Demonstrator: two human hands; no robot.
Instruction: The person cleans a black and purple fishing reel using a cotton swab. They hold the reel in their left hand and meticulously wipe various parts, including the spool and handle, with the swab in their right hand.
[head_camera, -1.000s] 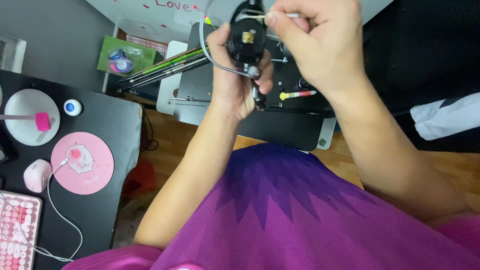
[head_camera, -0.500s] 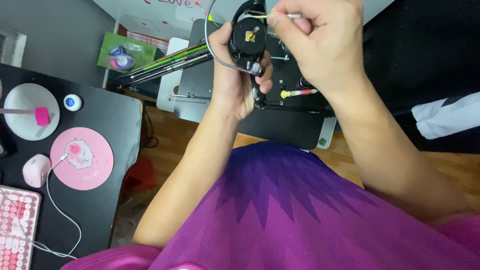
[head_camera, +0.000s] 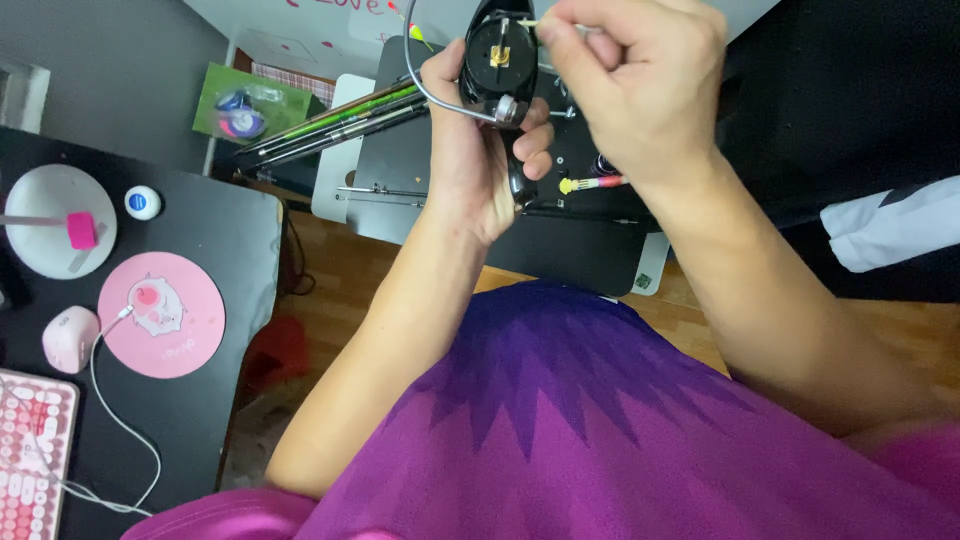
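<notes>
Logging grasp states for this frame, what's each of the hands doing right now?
Left hand: closed around a black fishing reel.
Right hand: closed, pinching a thin pale stick whose tip is at the reel.

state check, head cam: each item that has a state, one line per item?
left hand: closed round the black reel
right hand: pinching a thin swab, tip at the reel
black reel: held up, open face showing brass centre
pink mouse: cable plugged in, lying on desk
rods: lying bundled, untouched
</notes>
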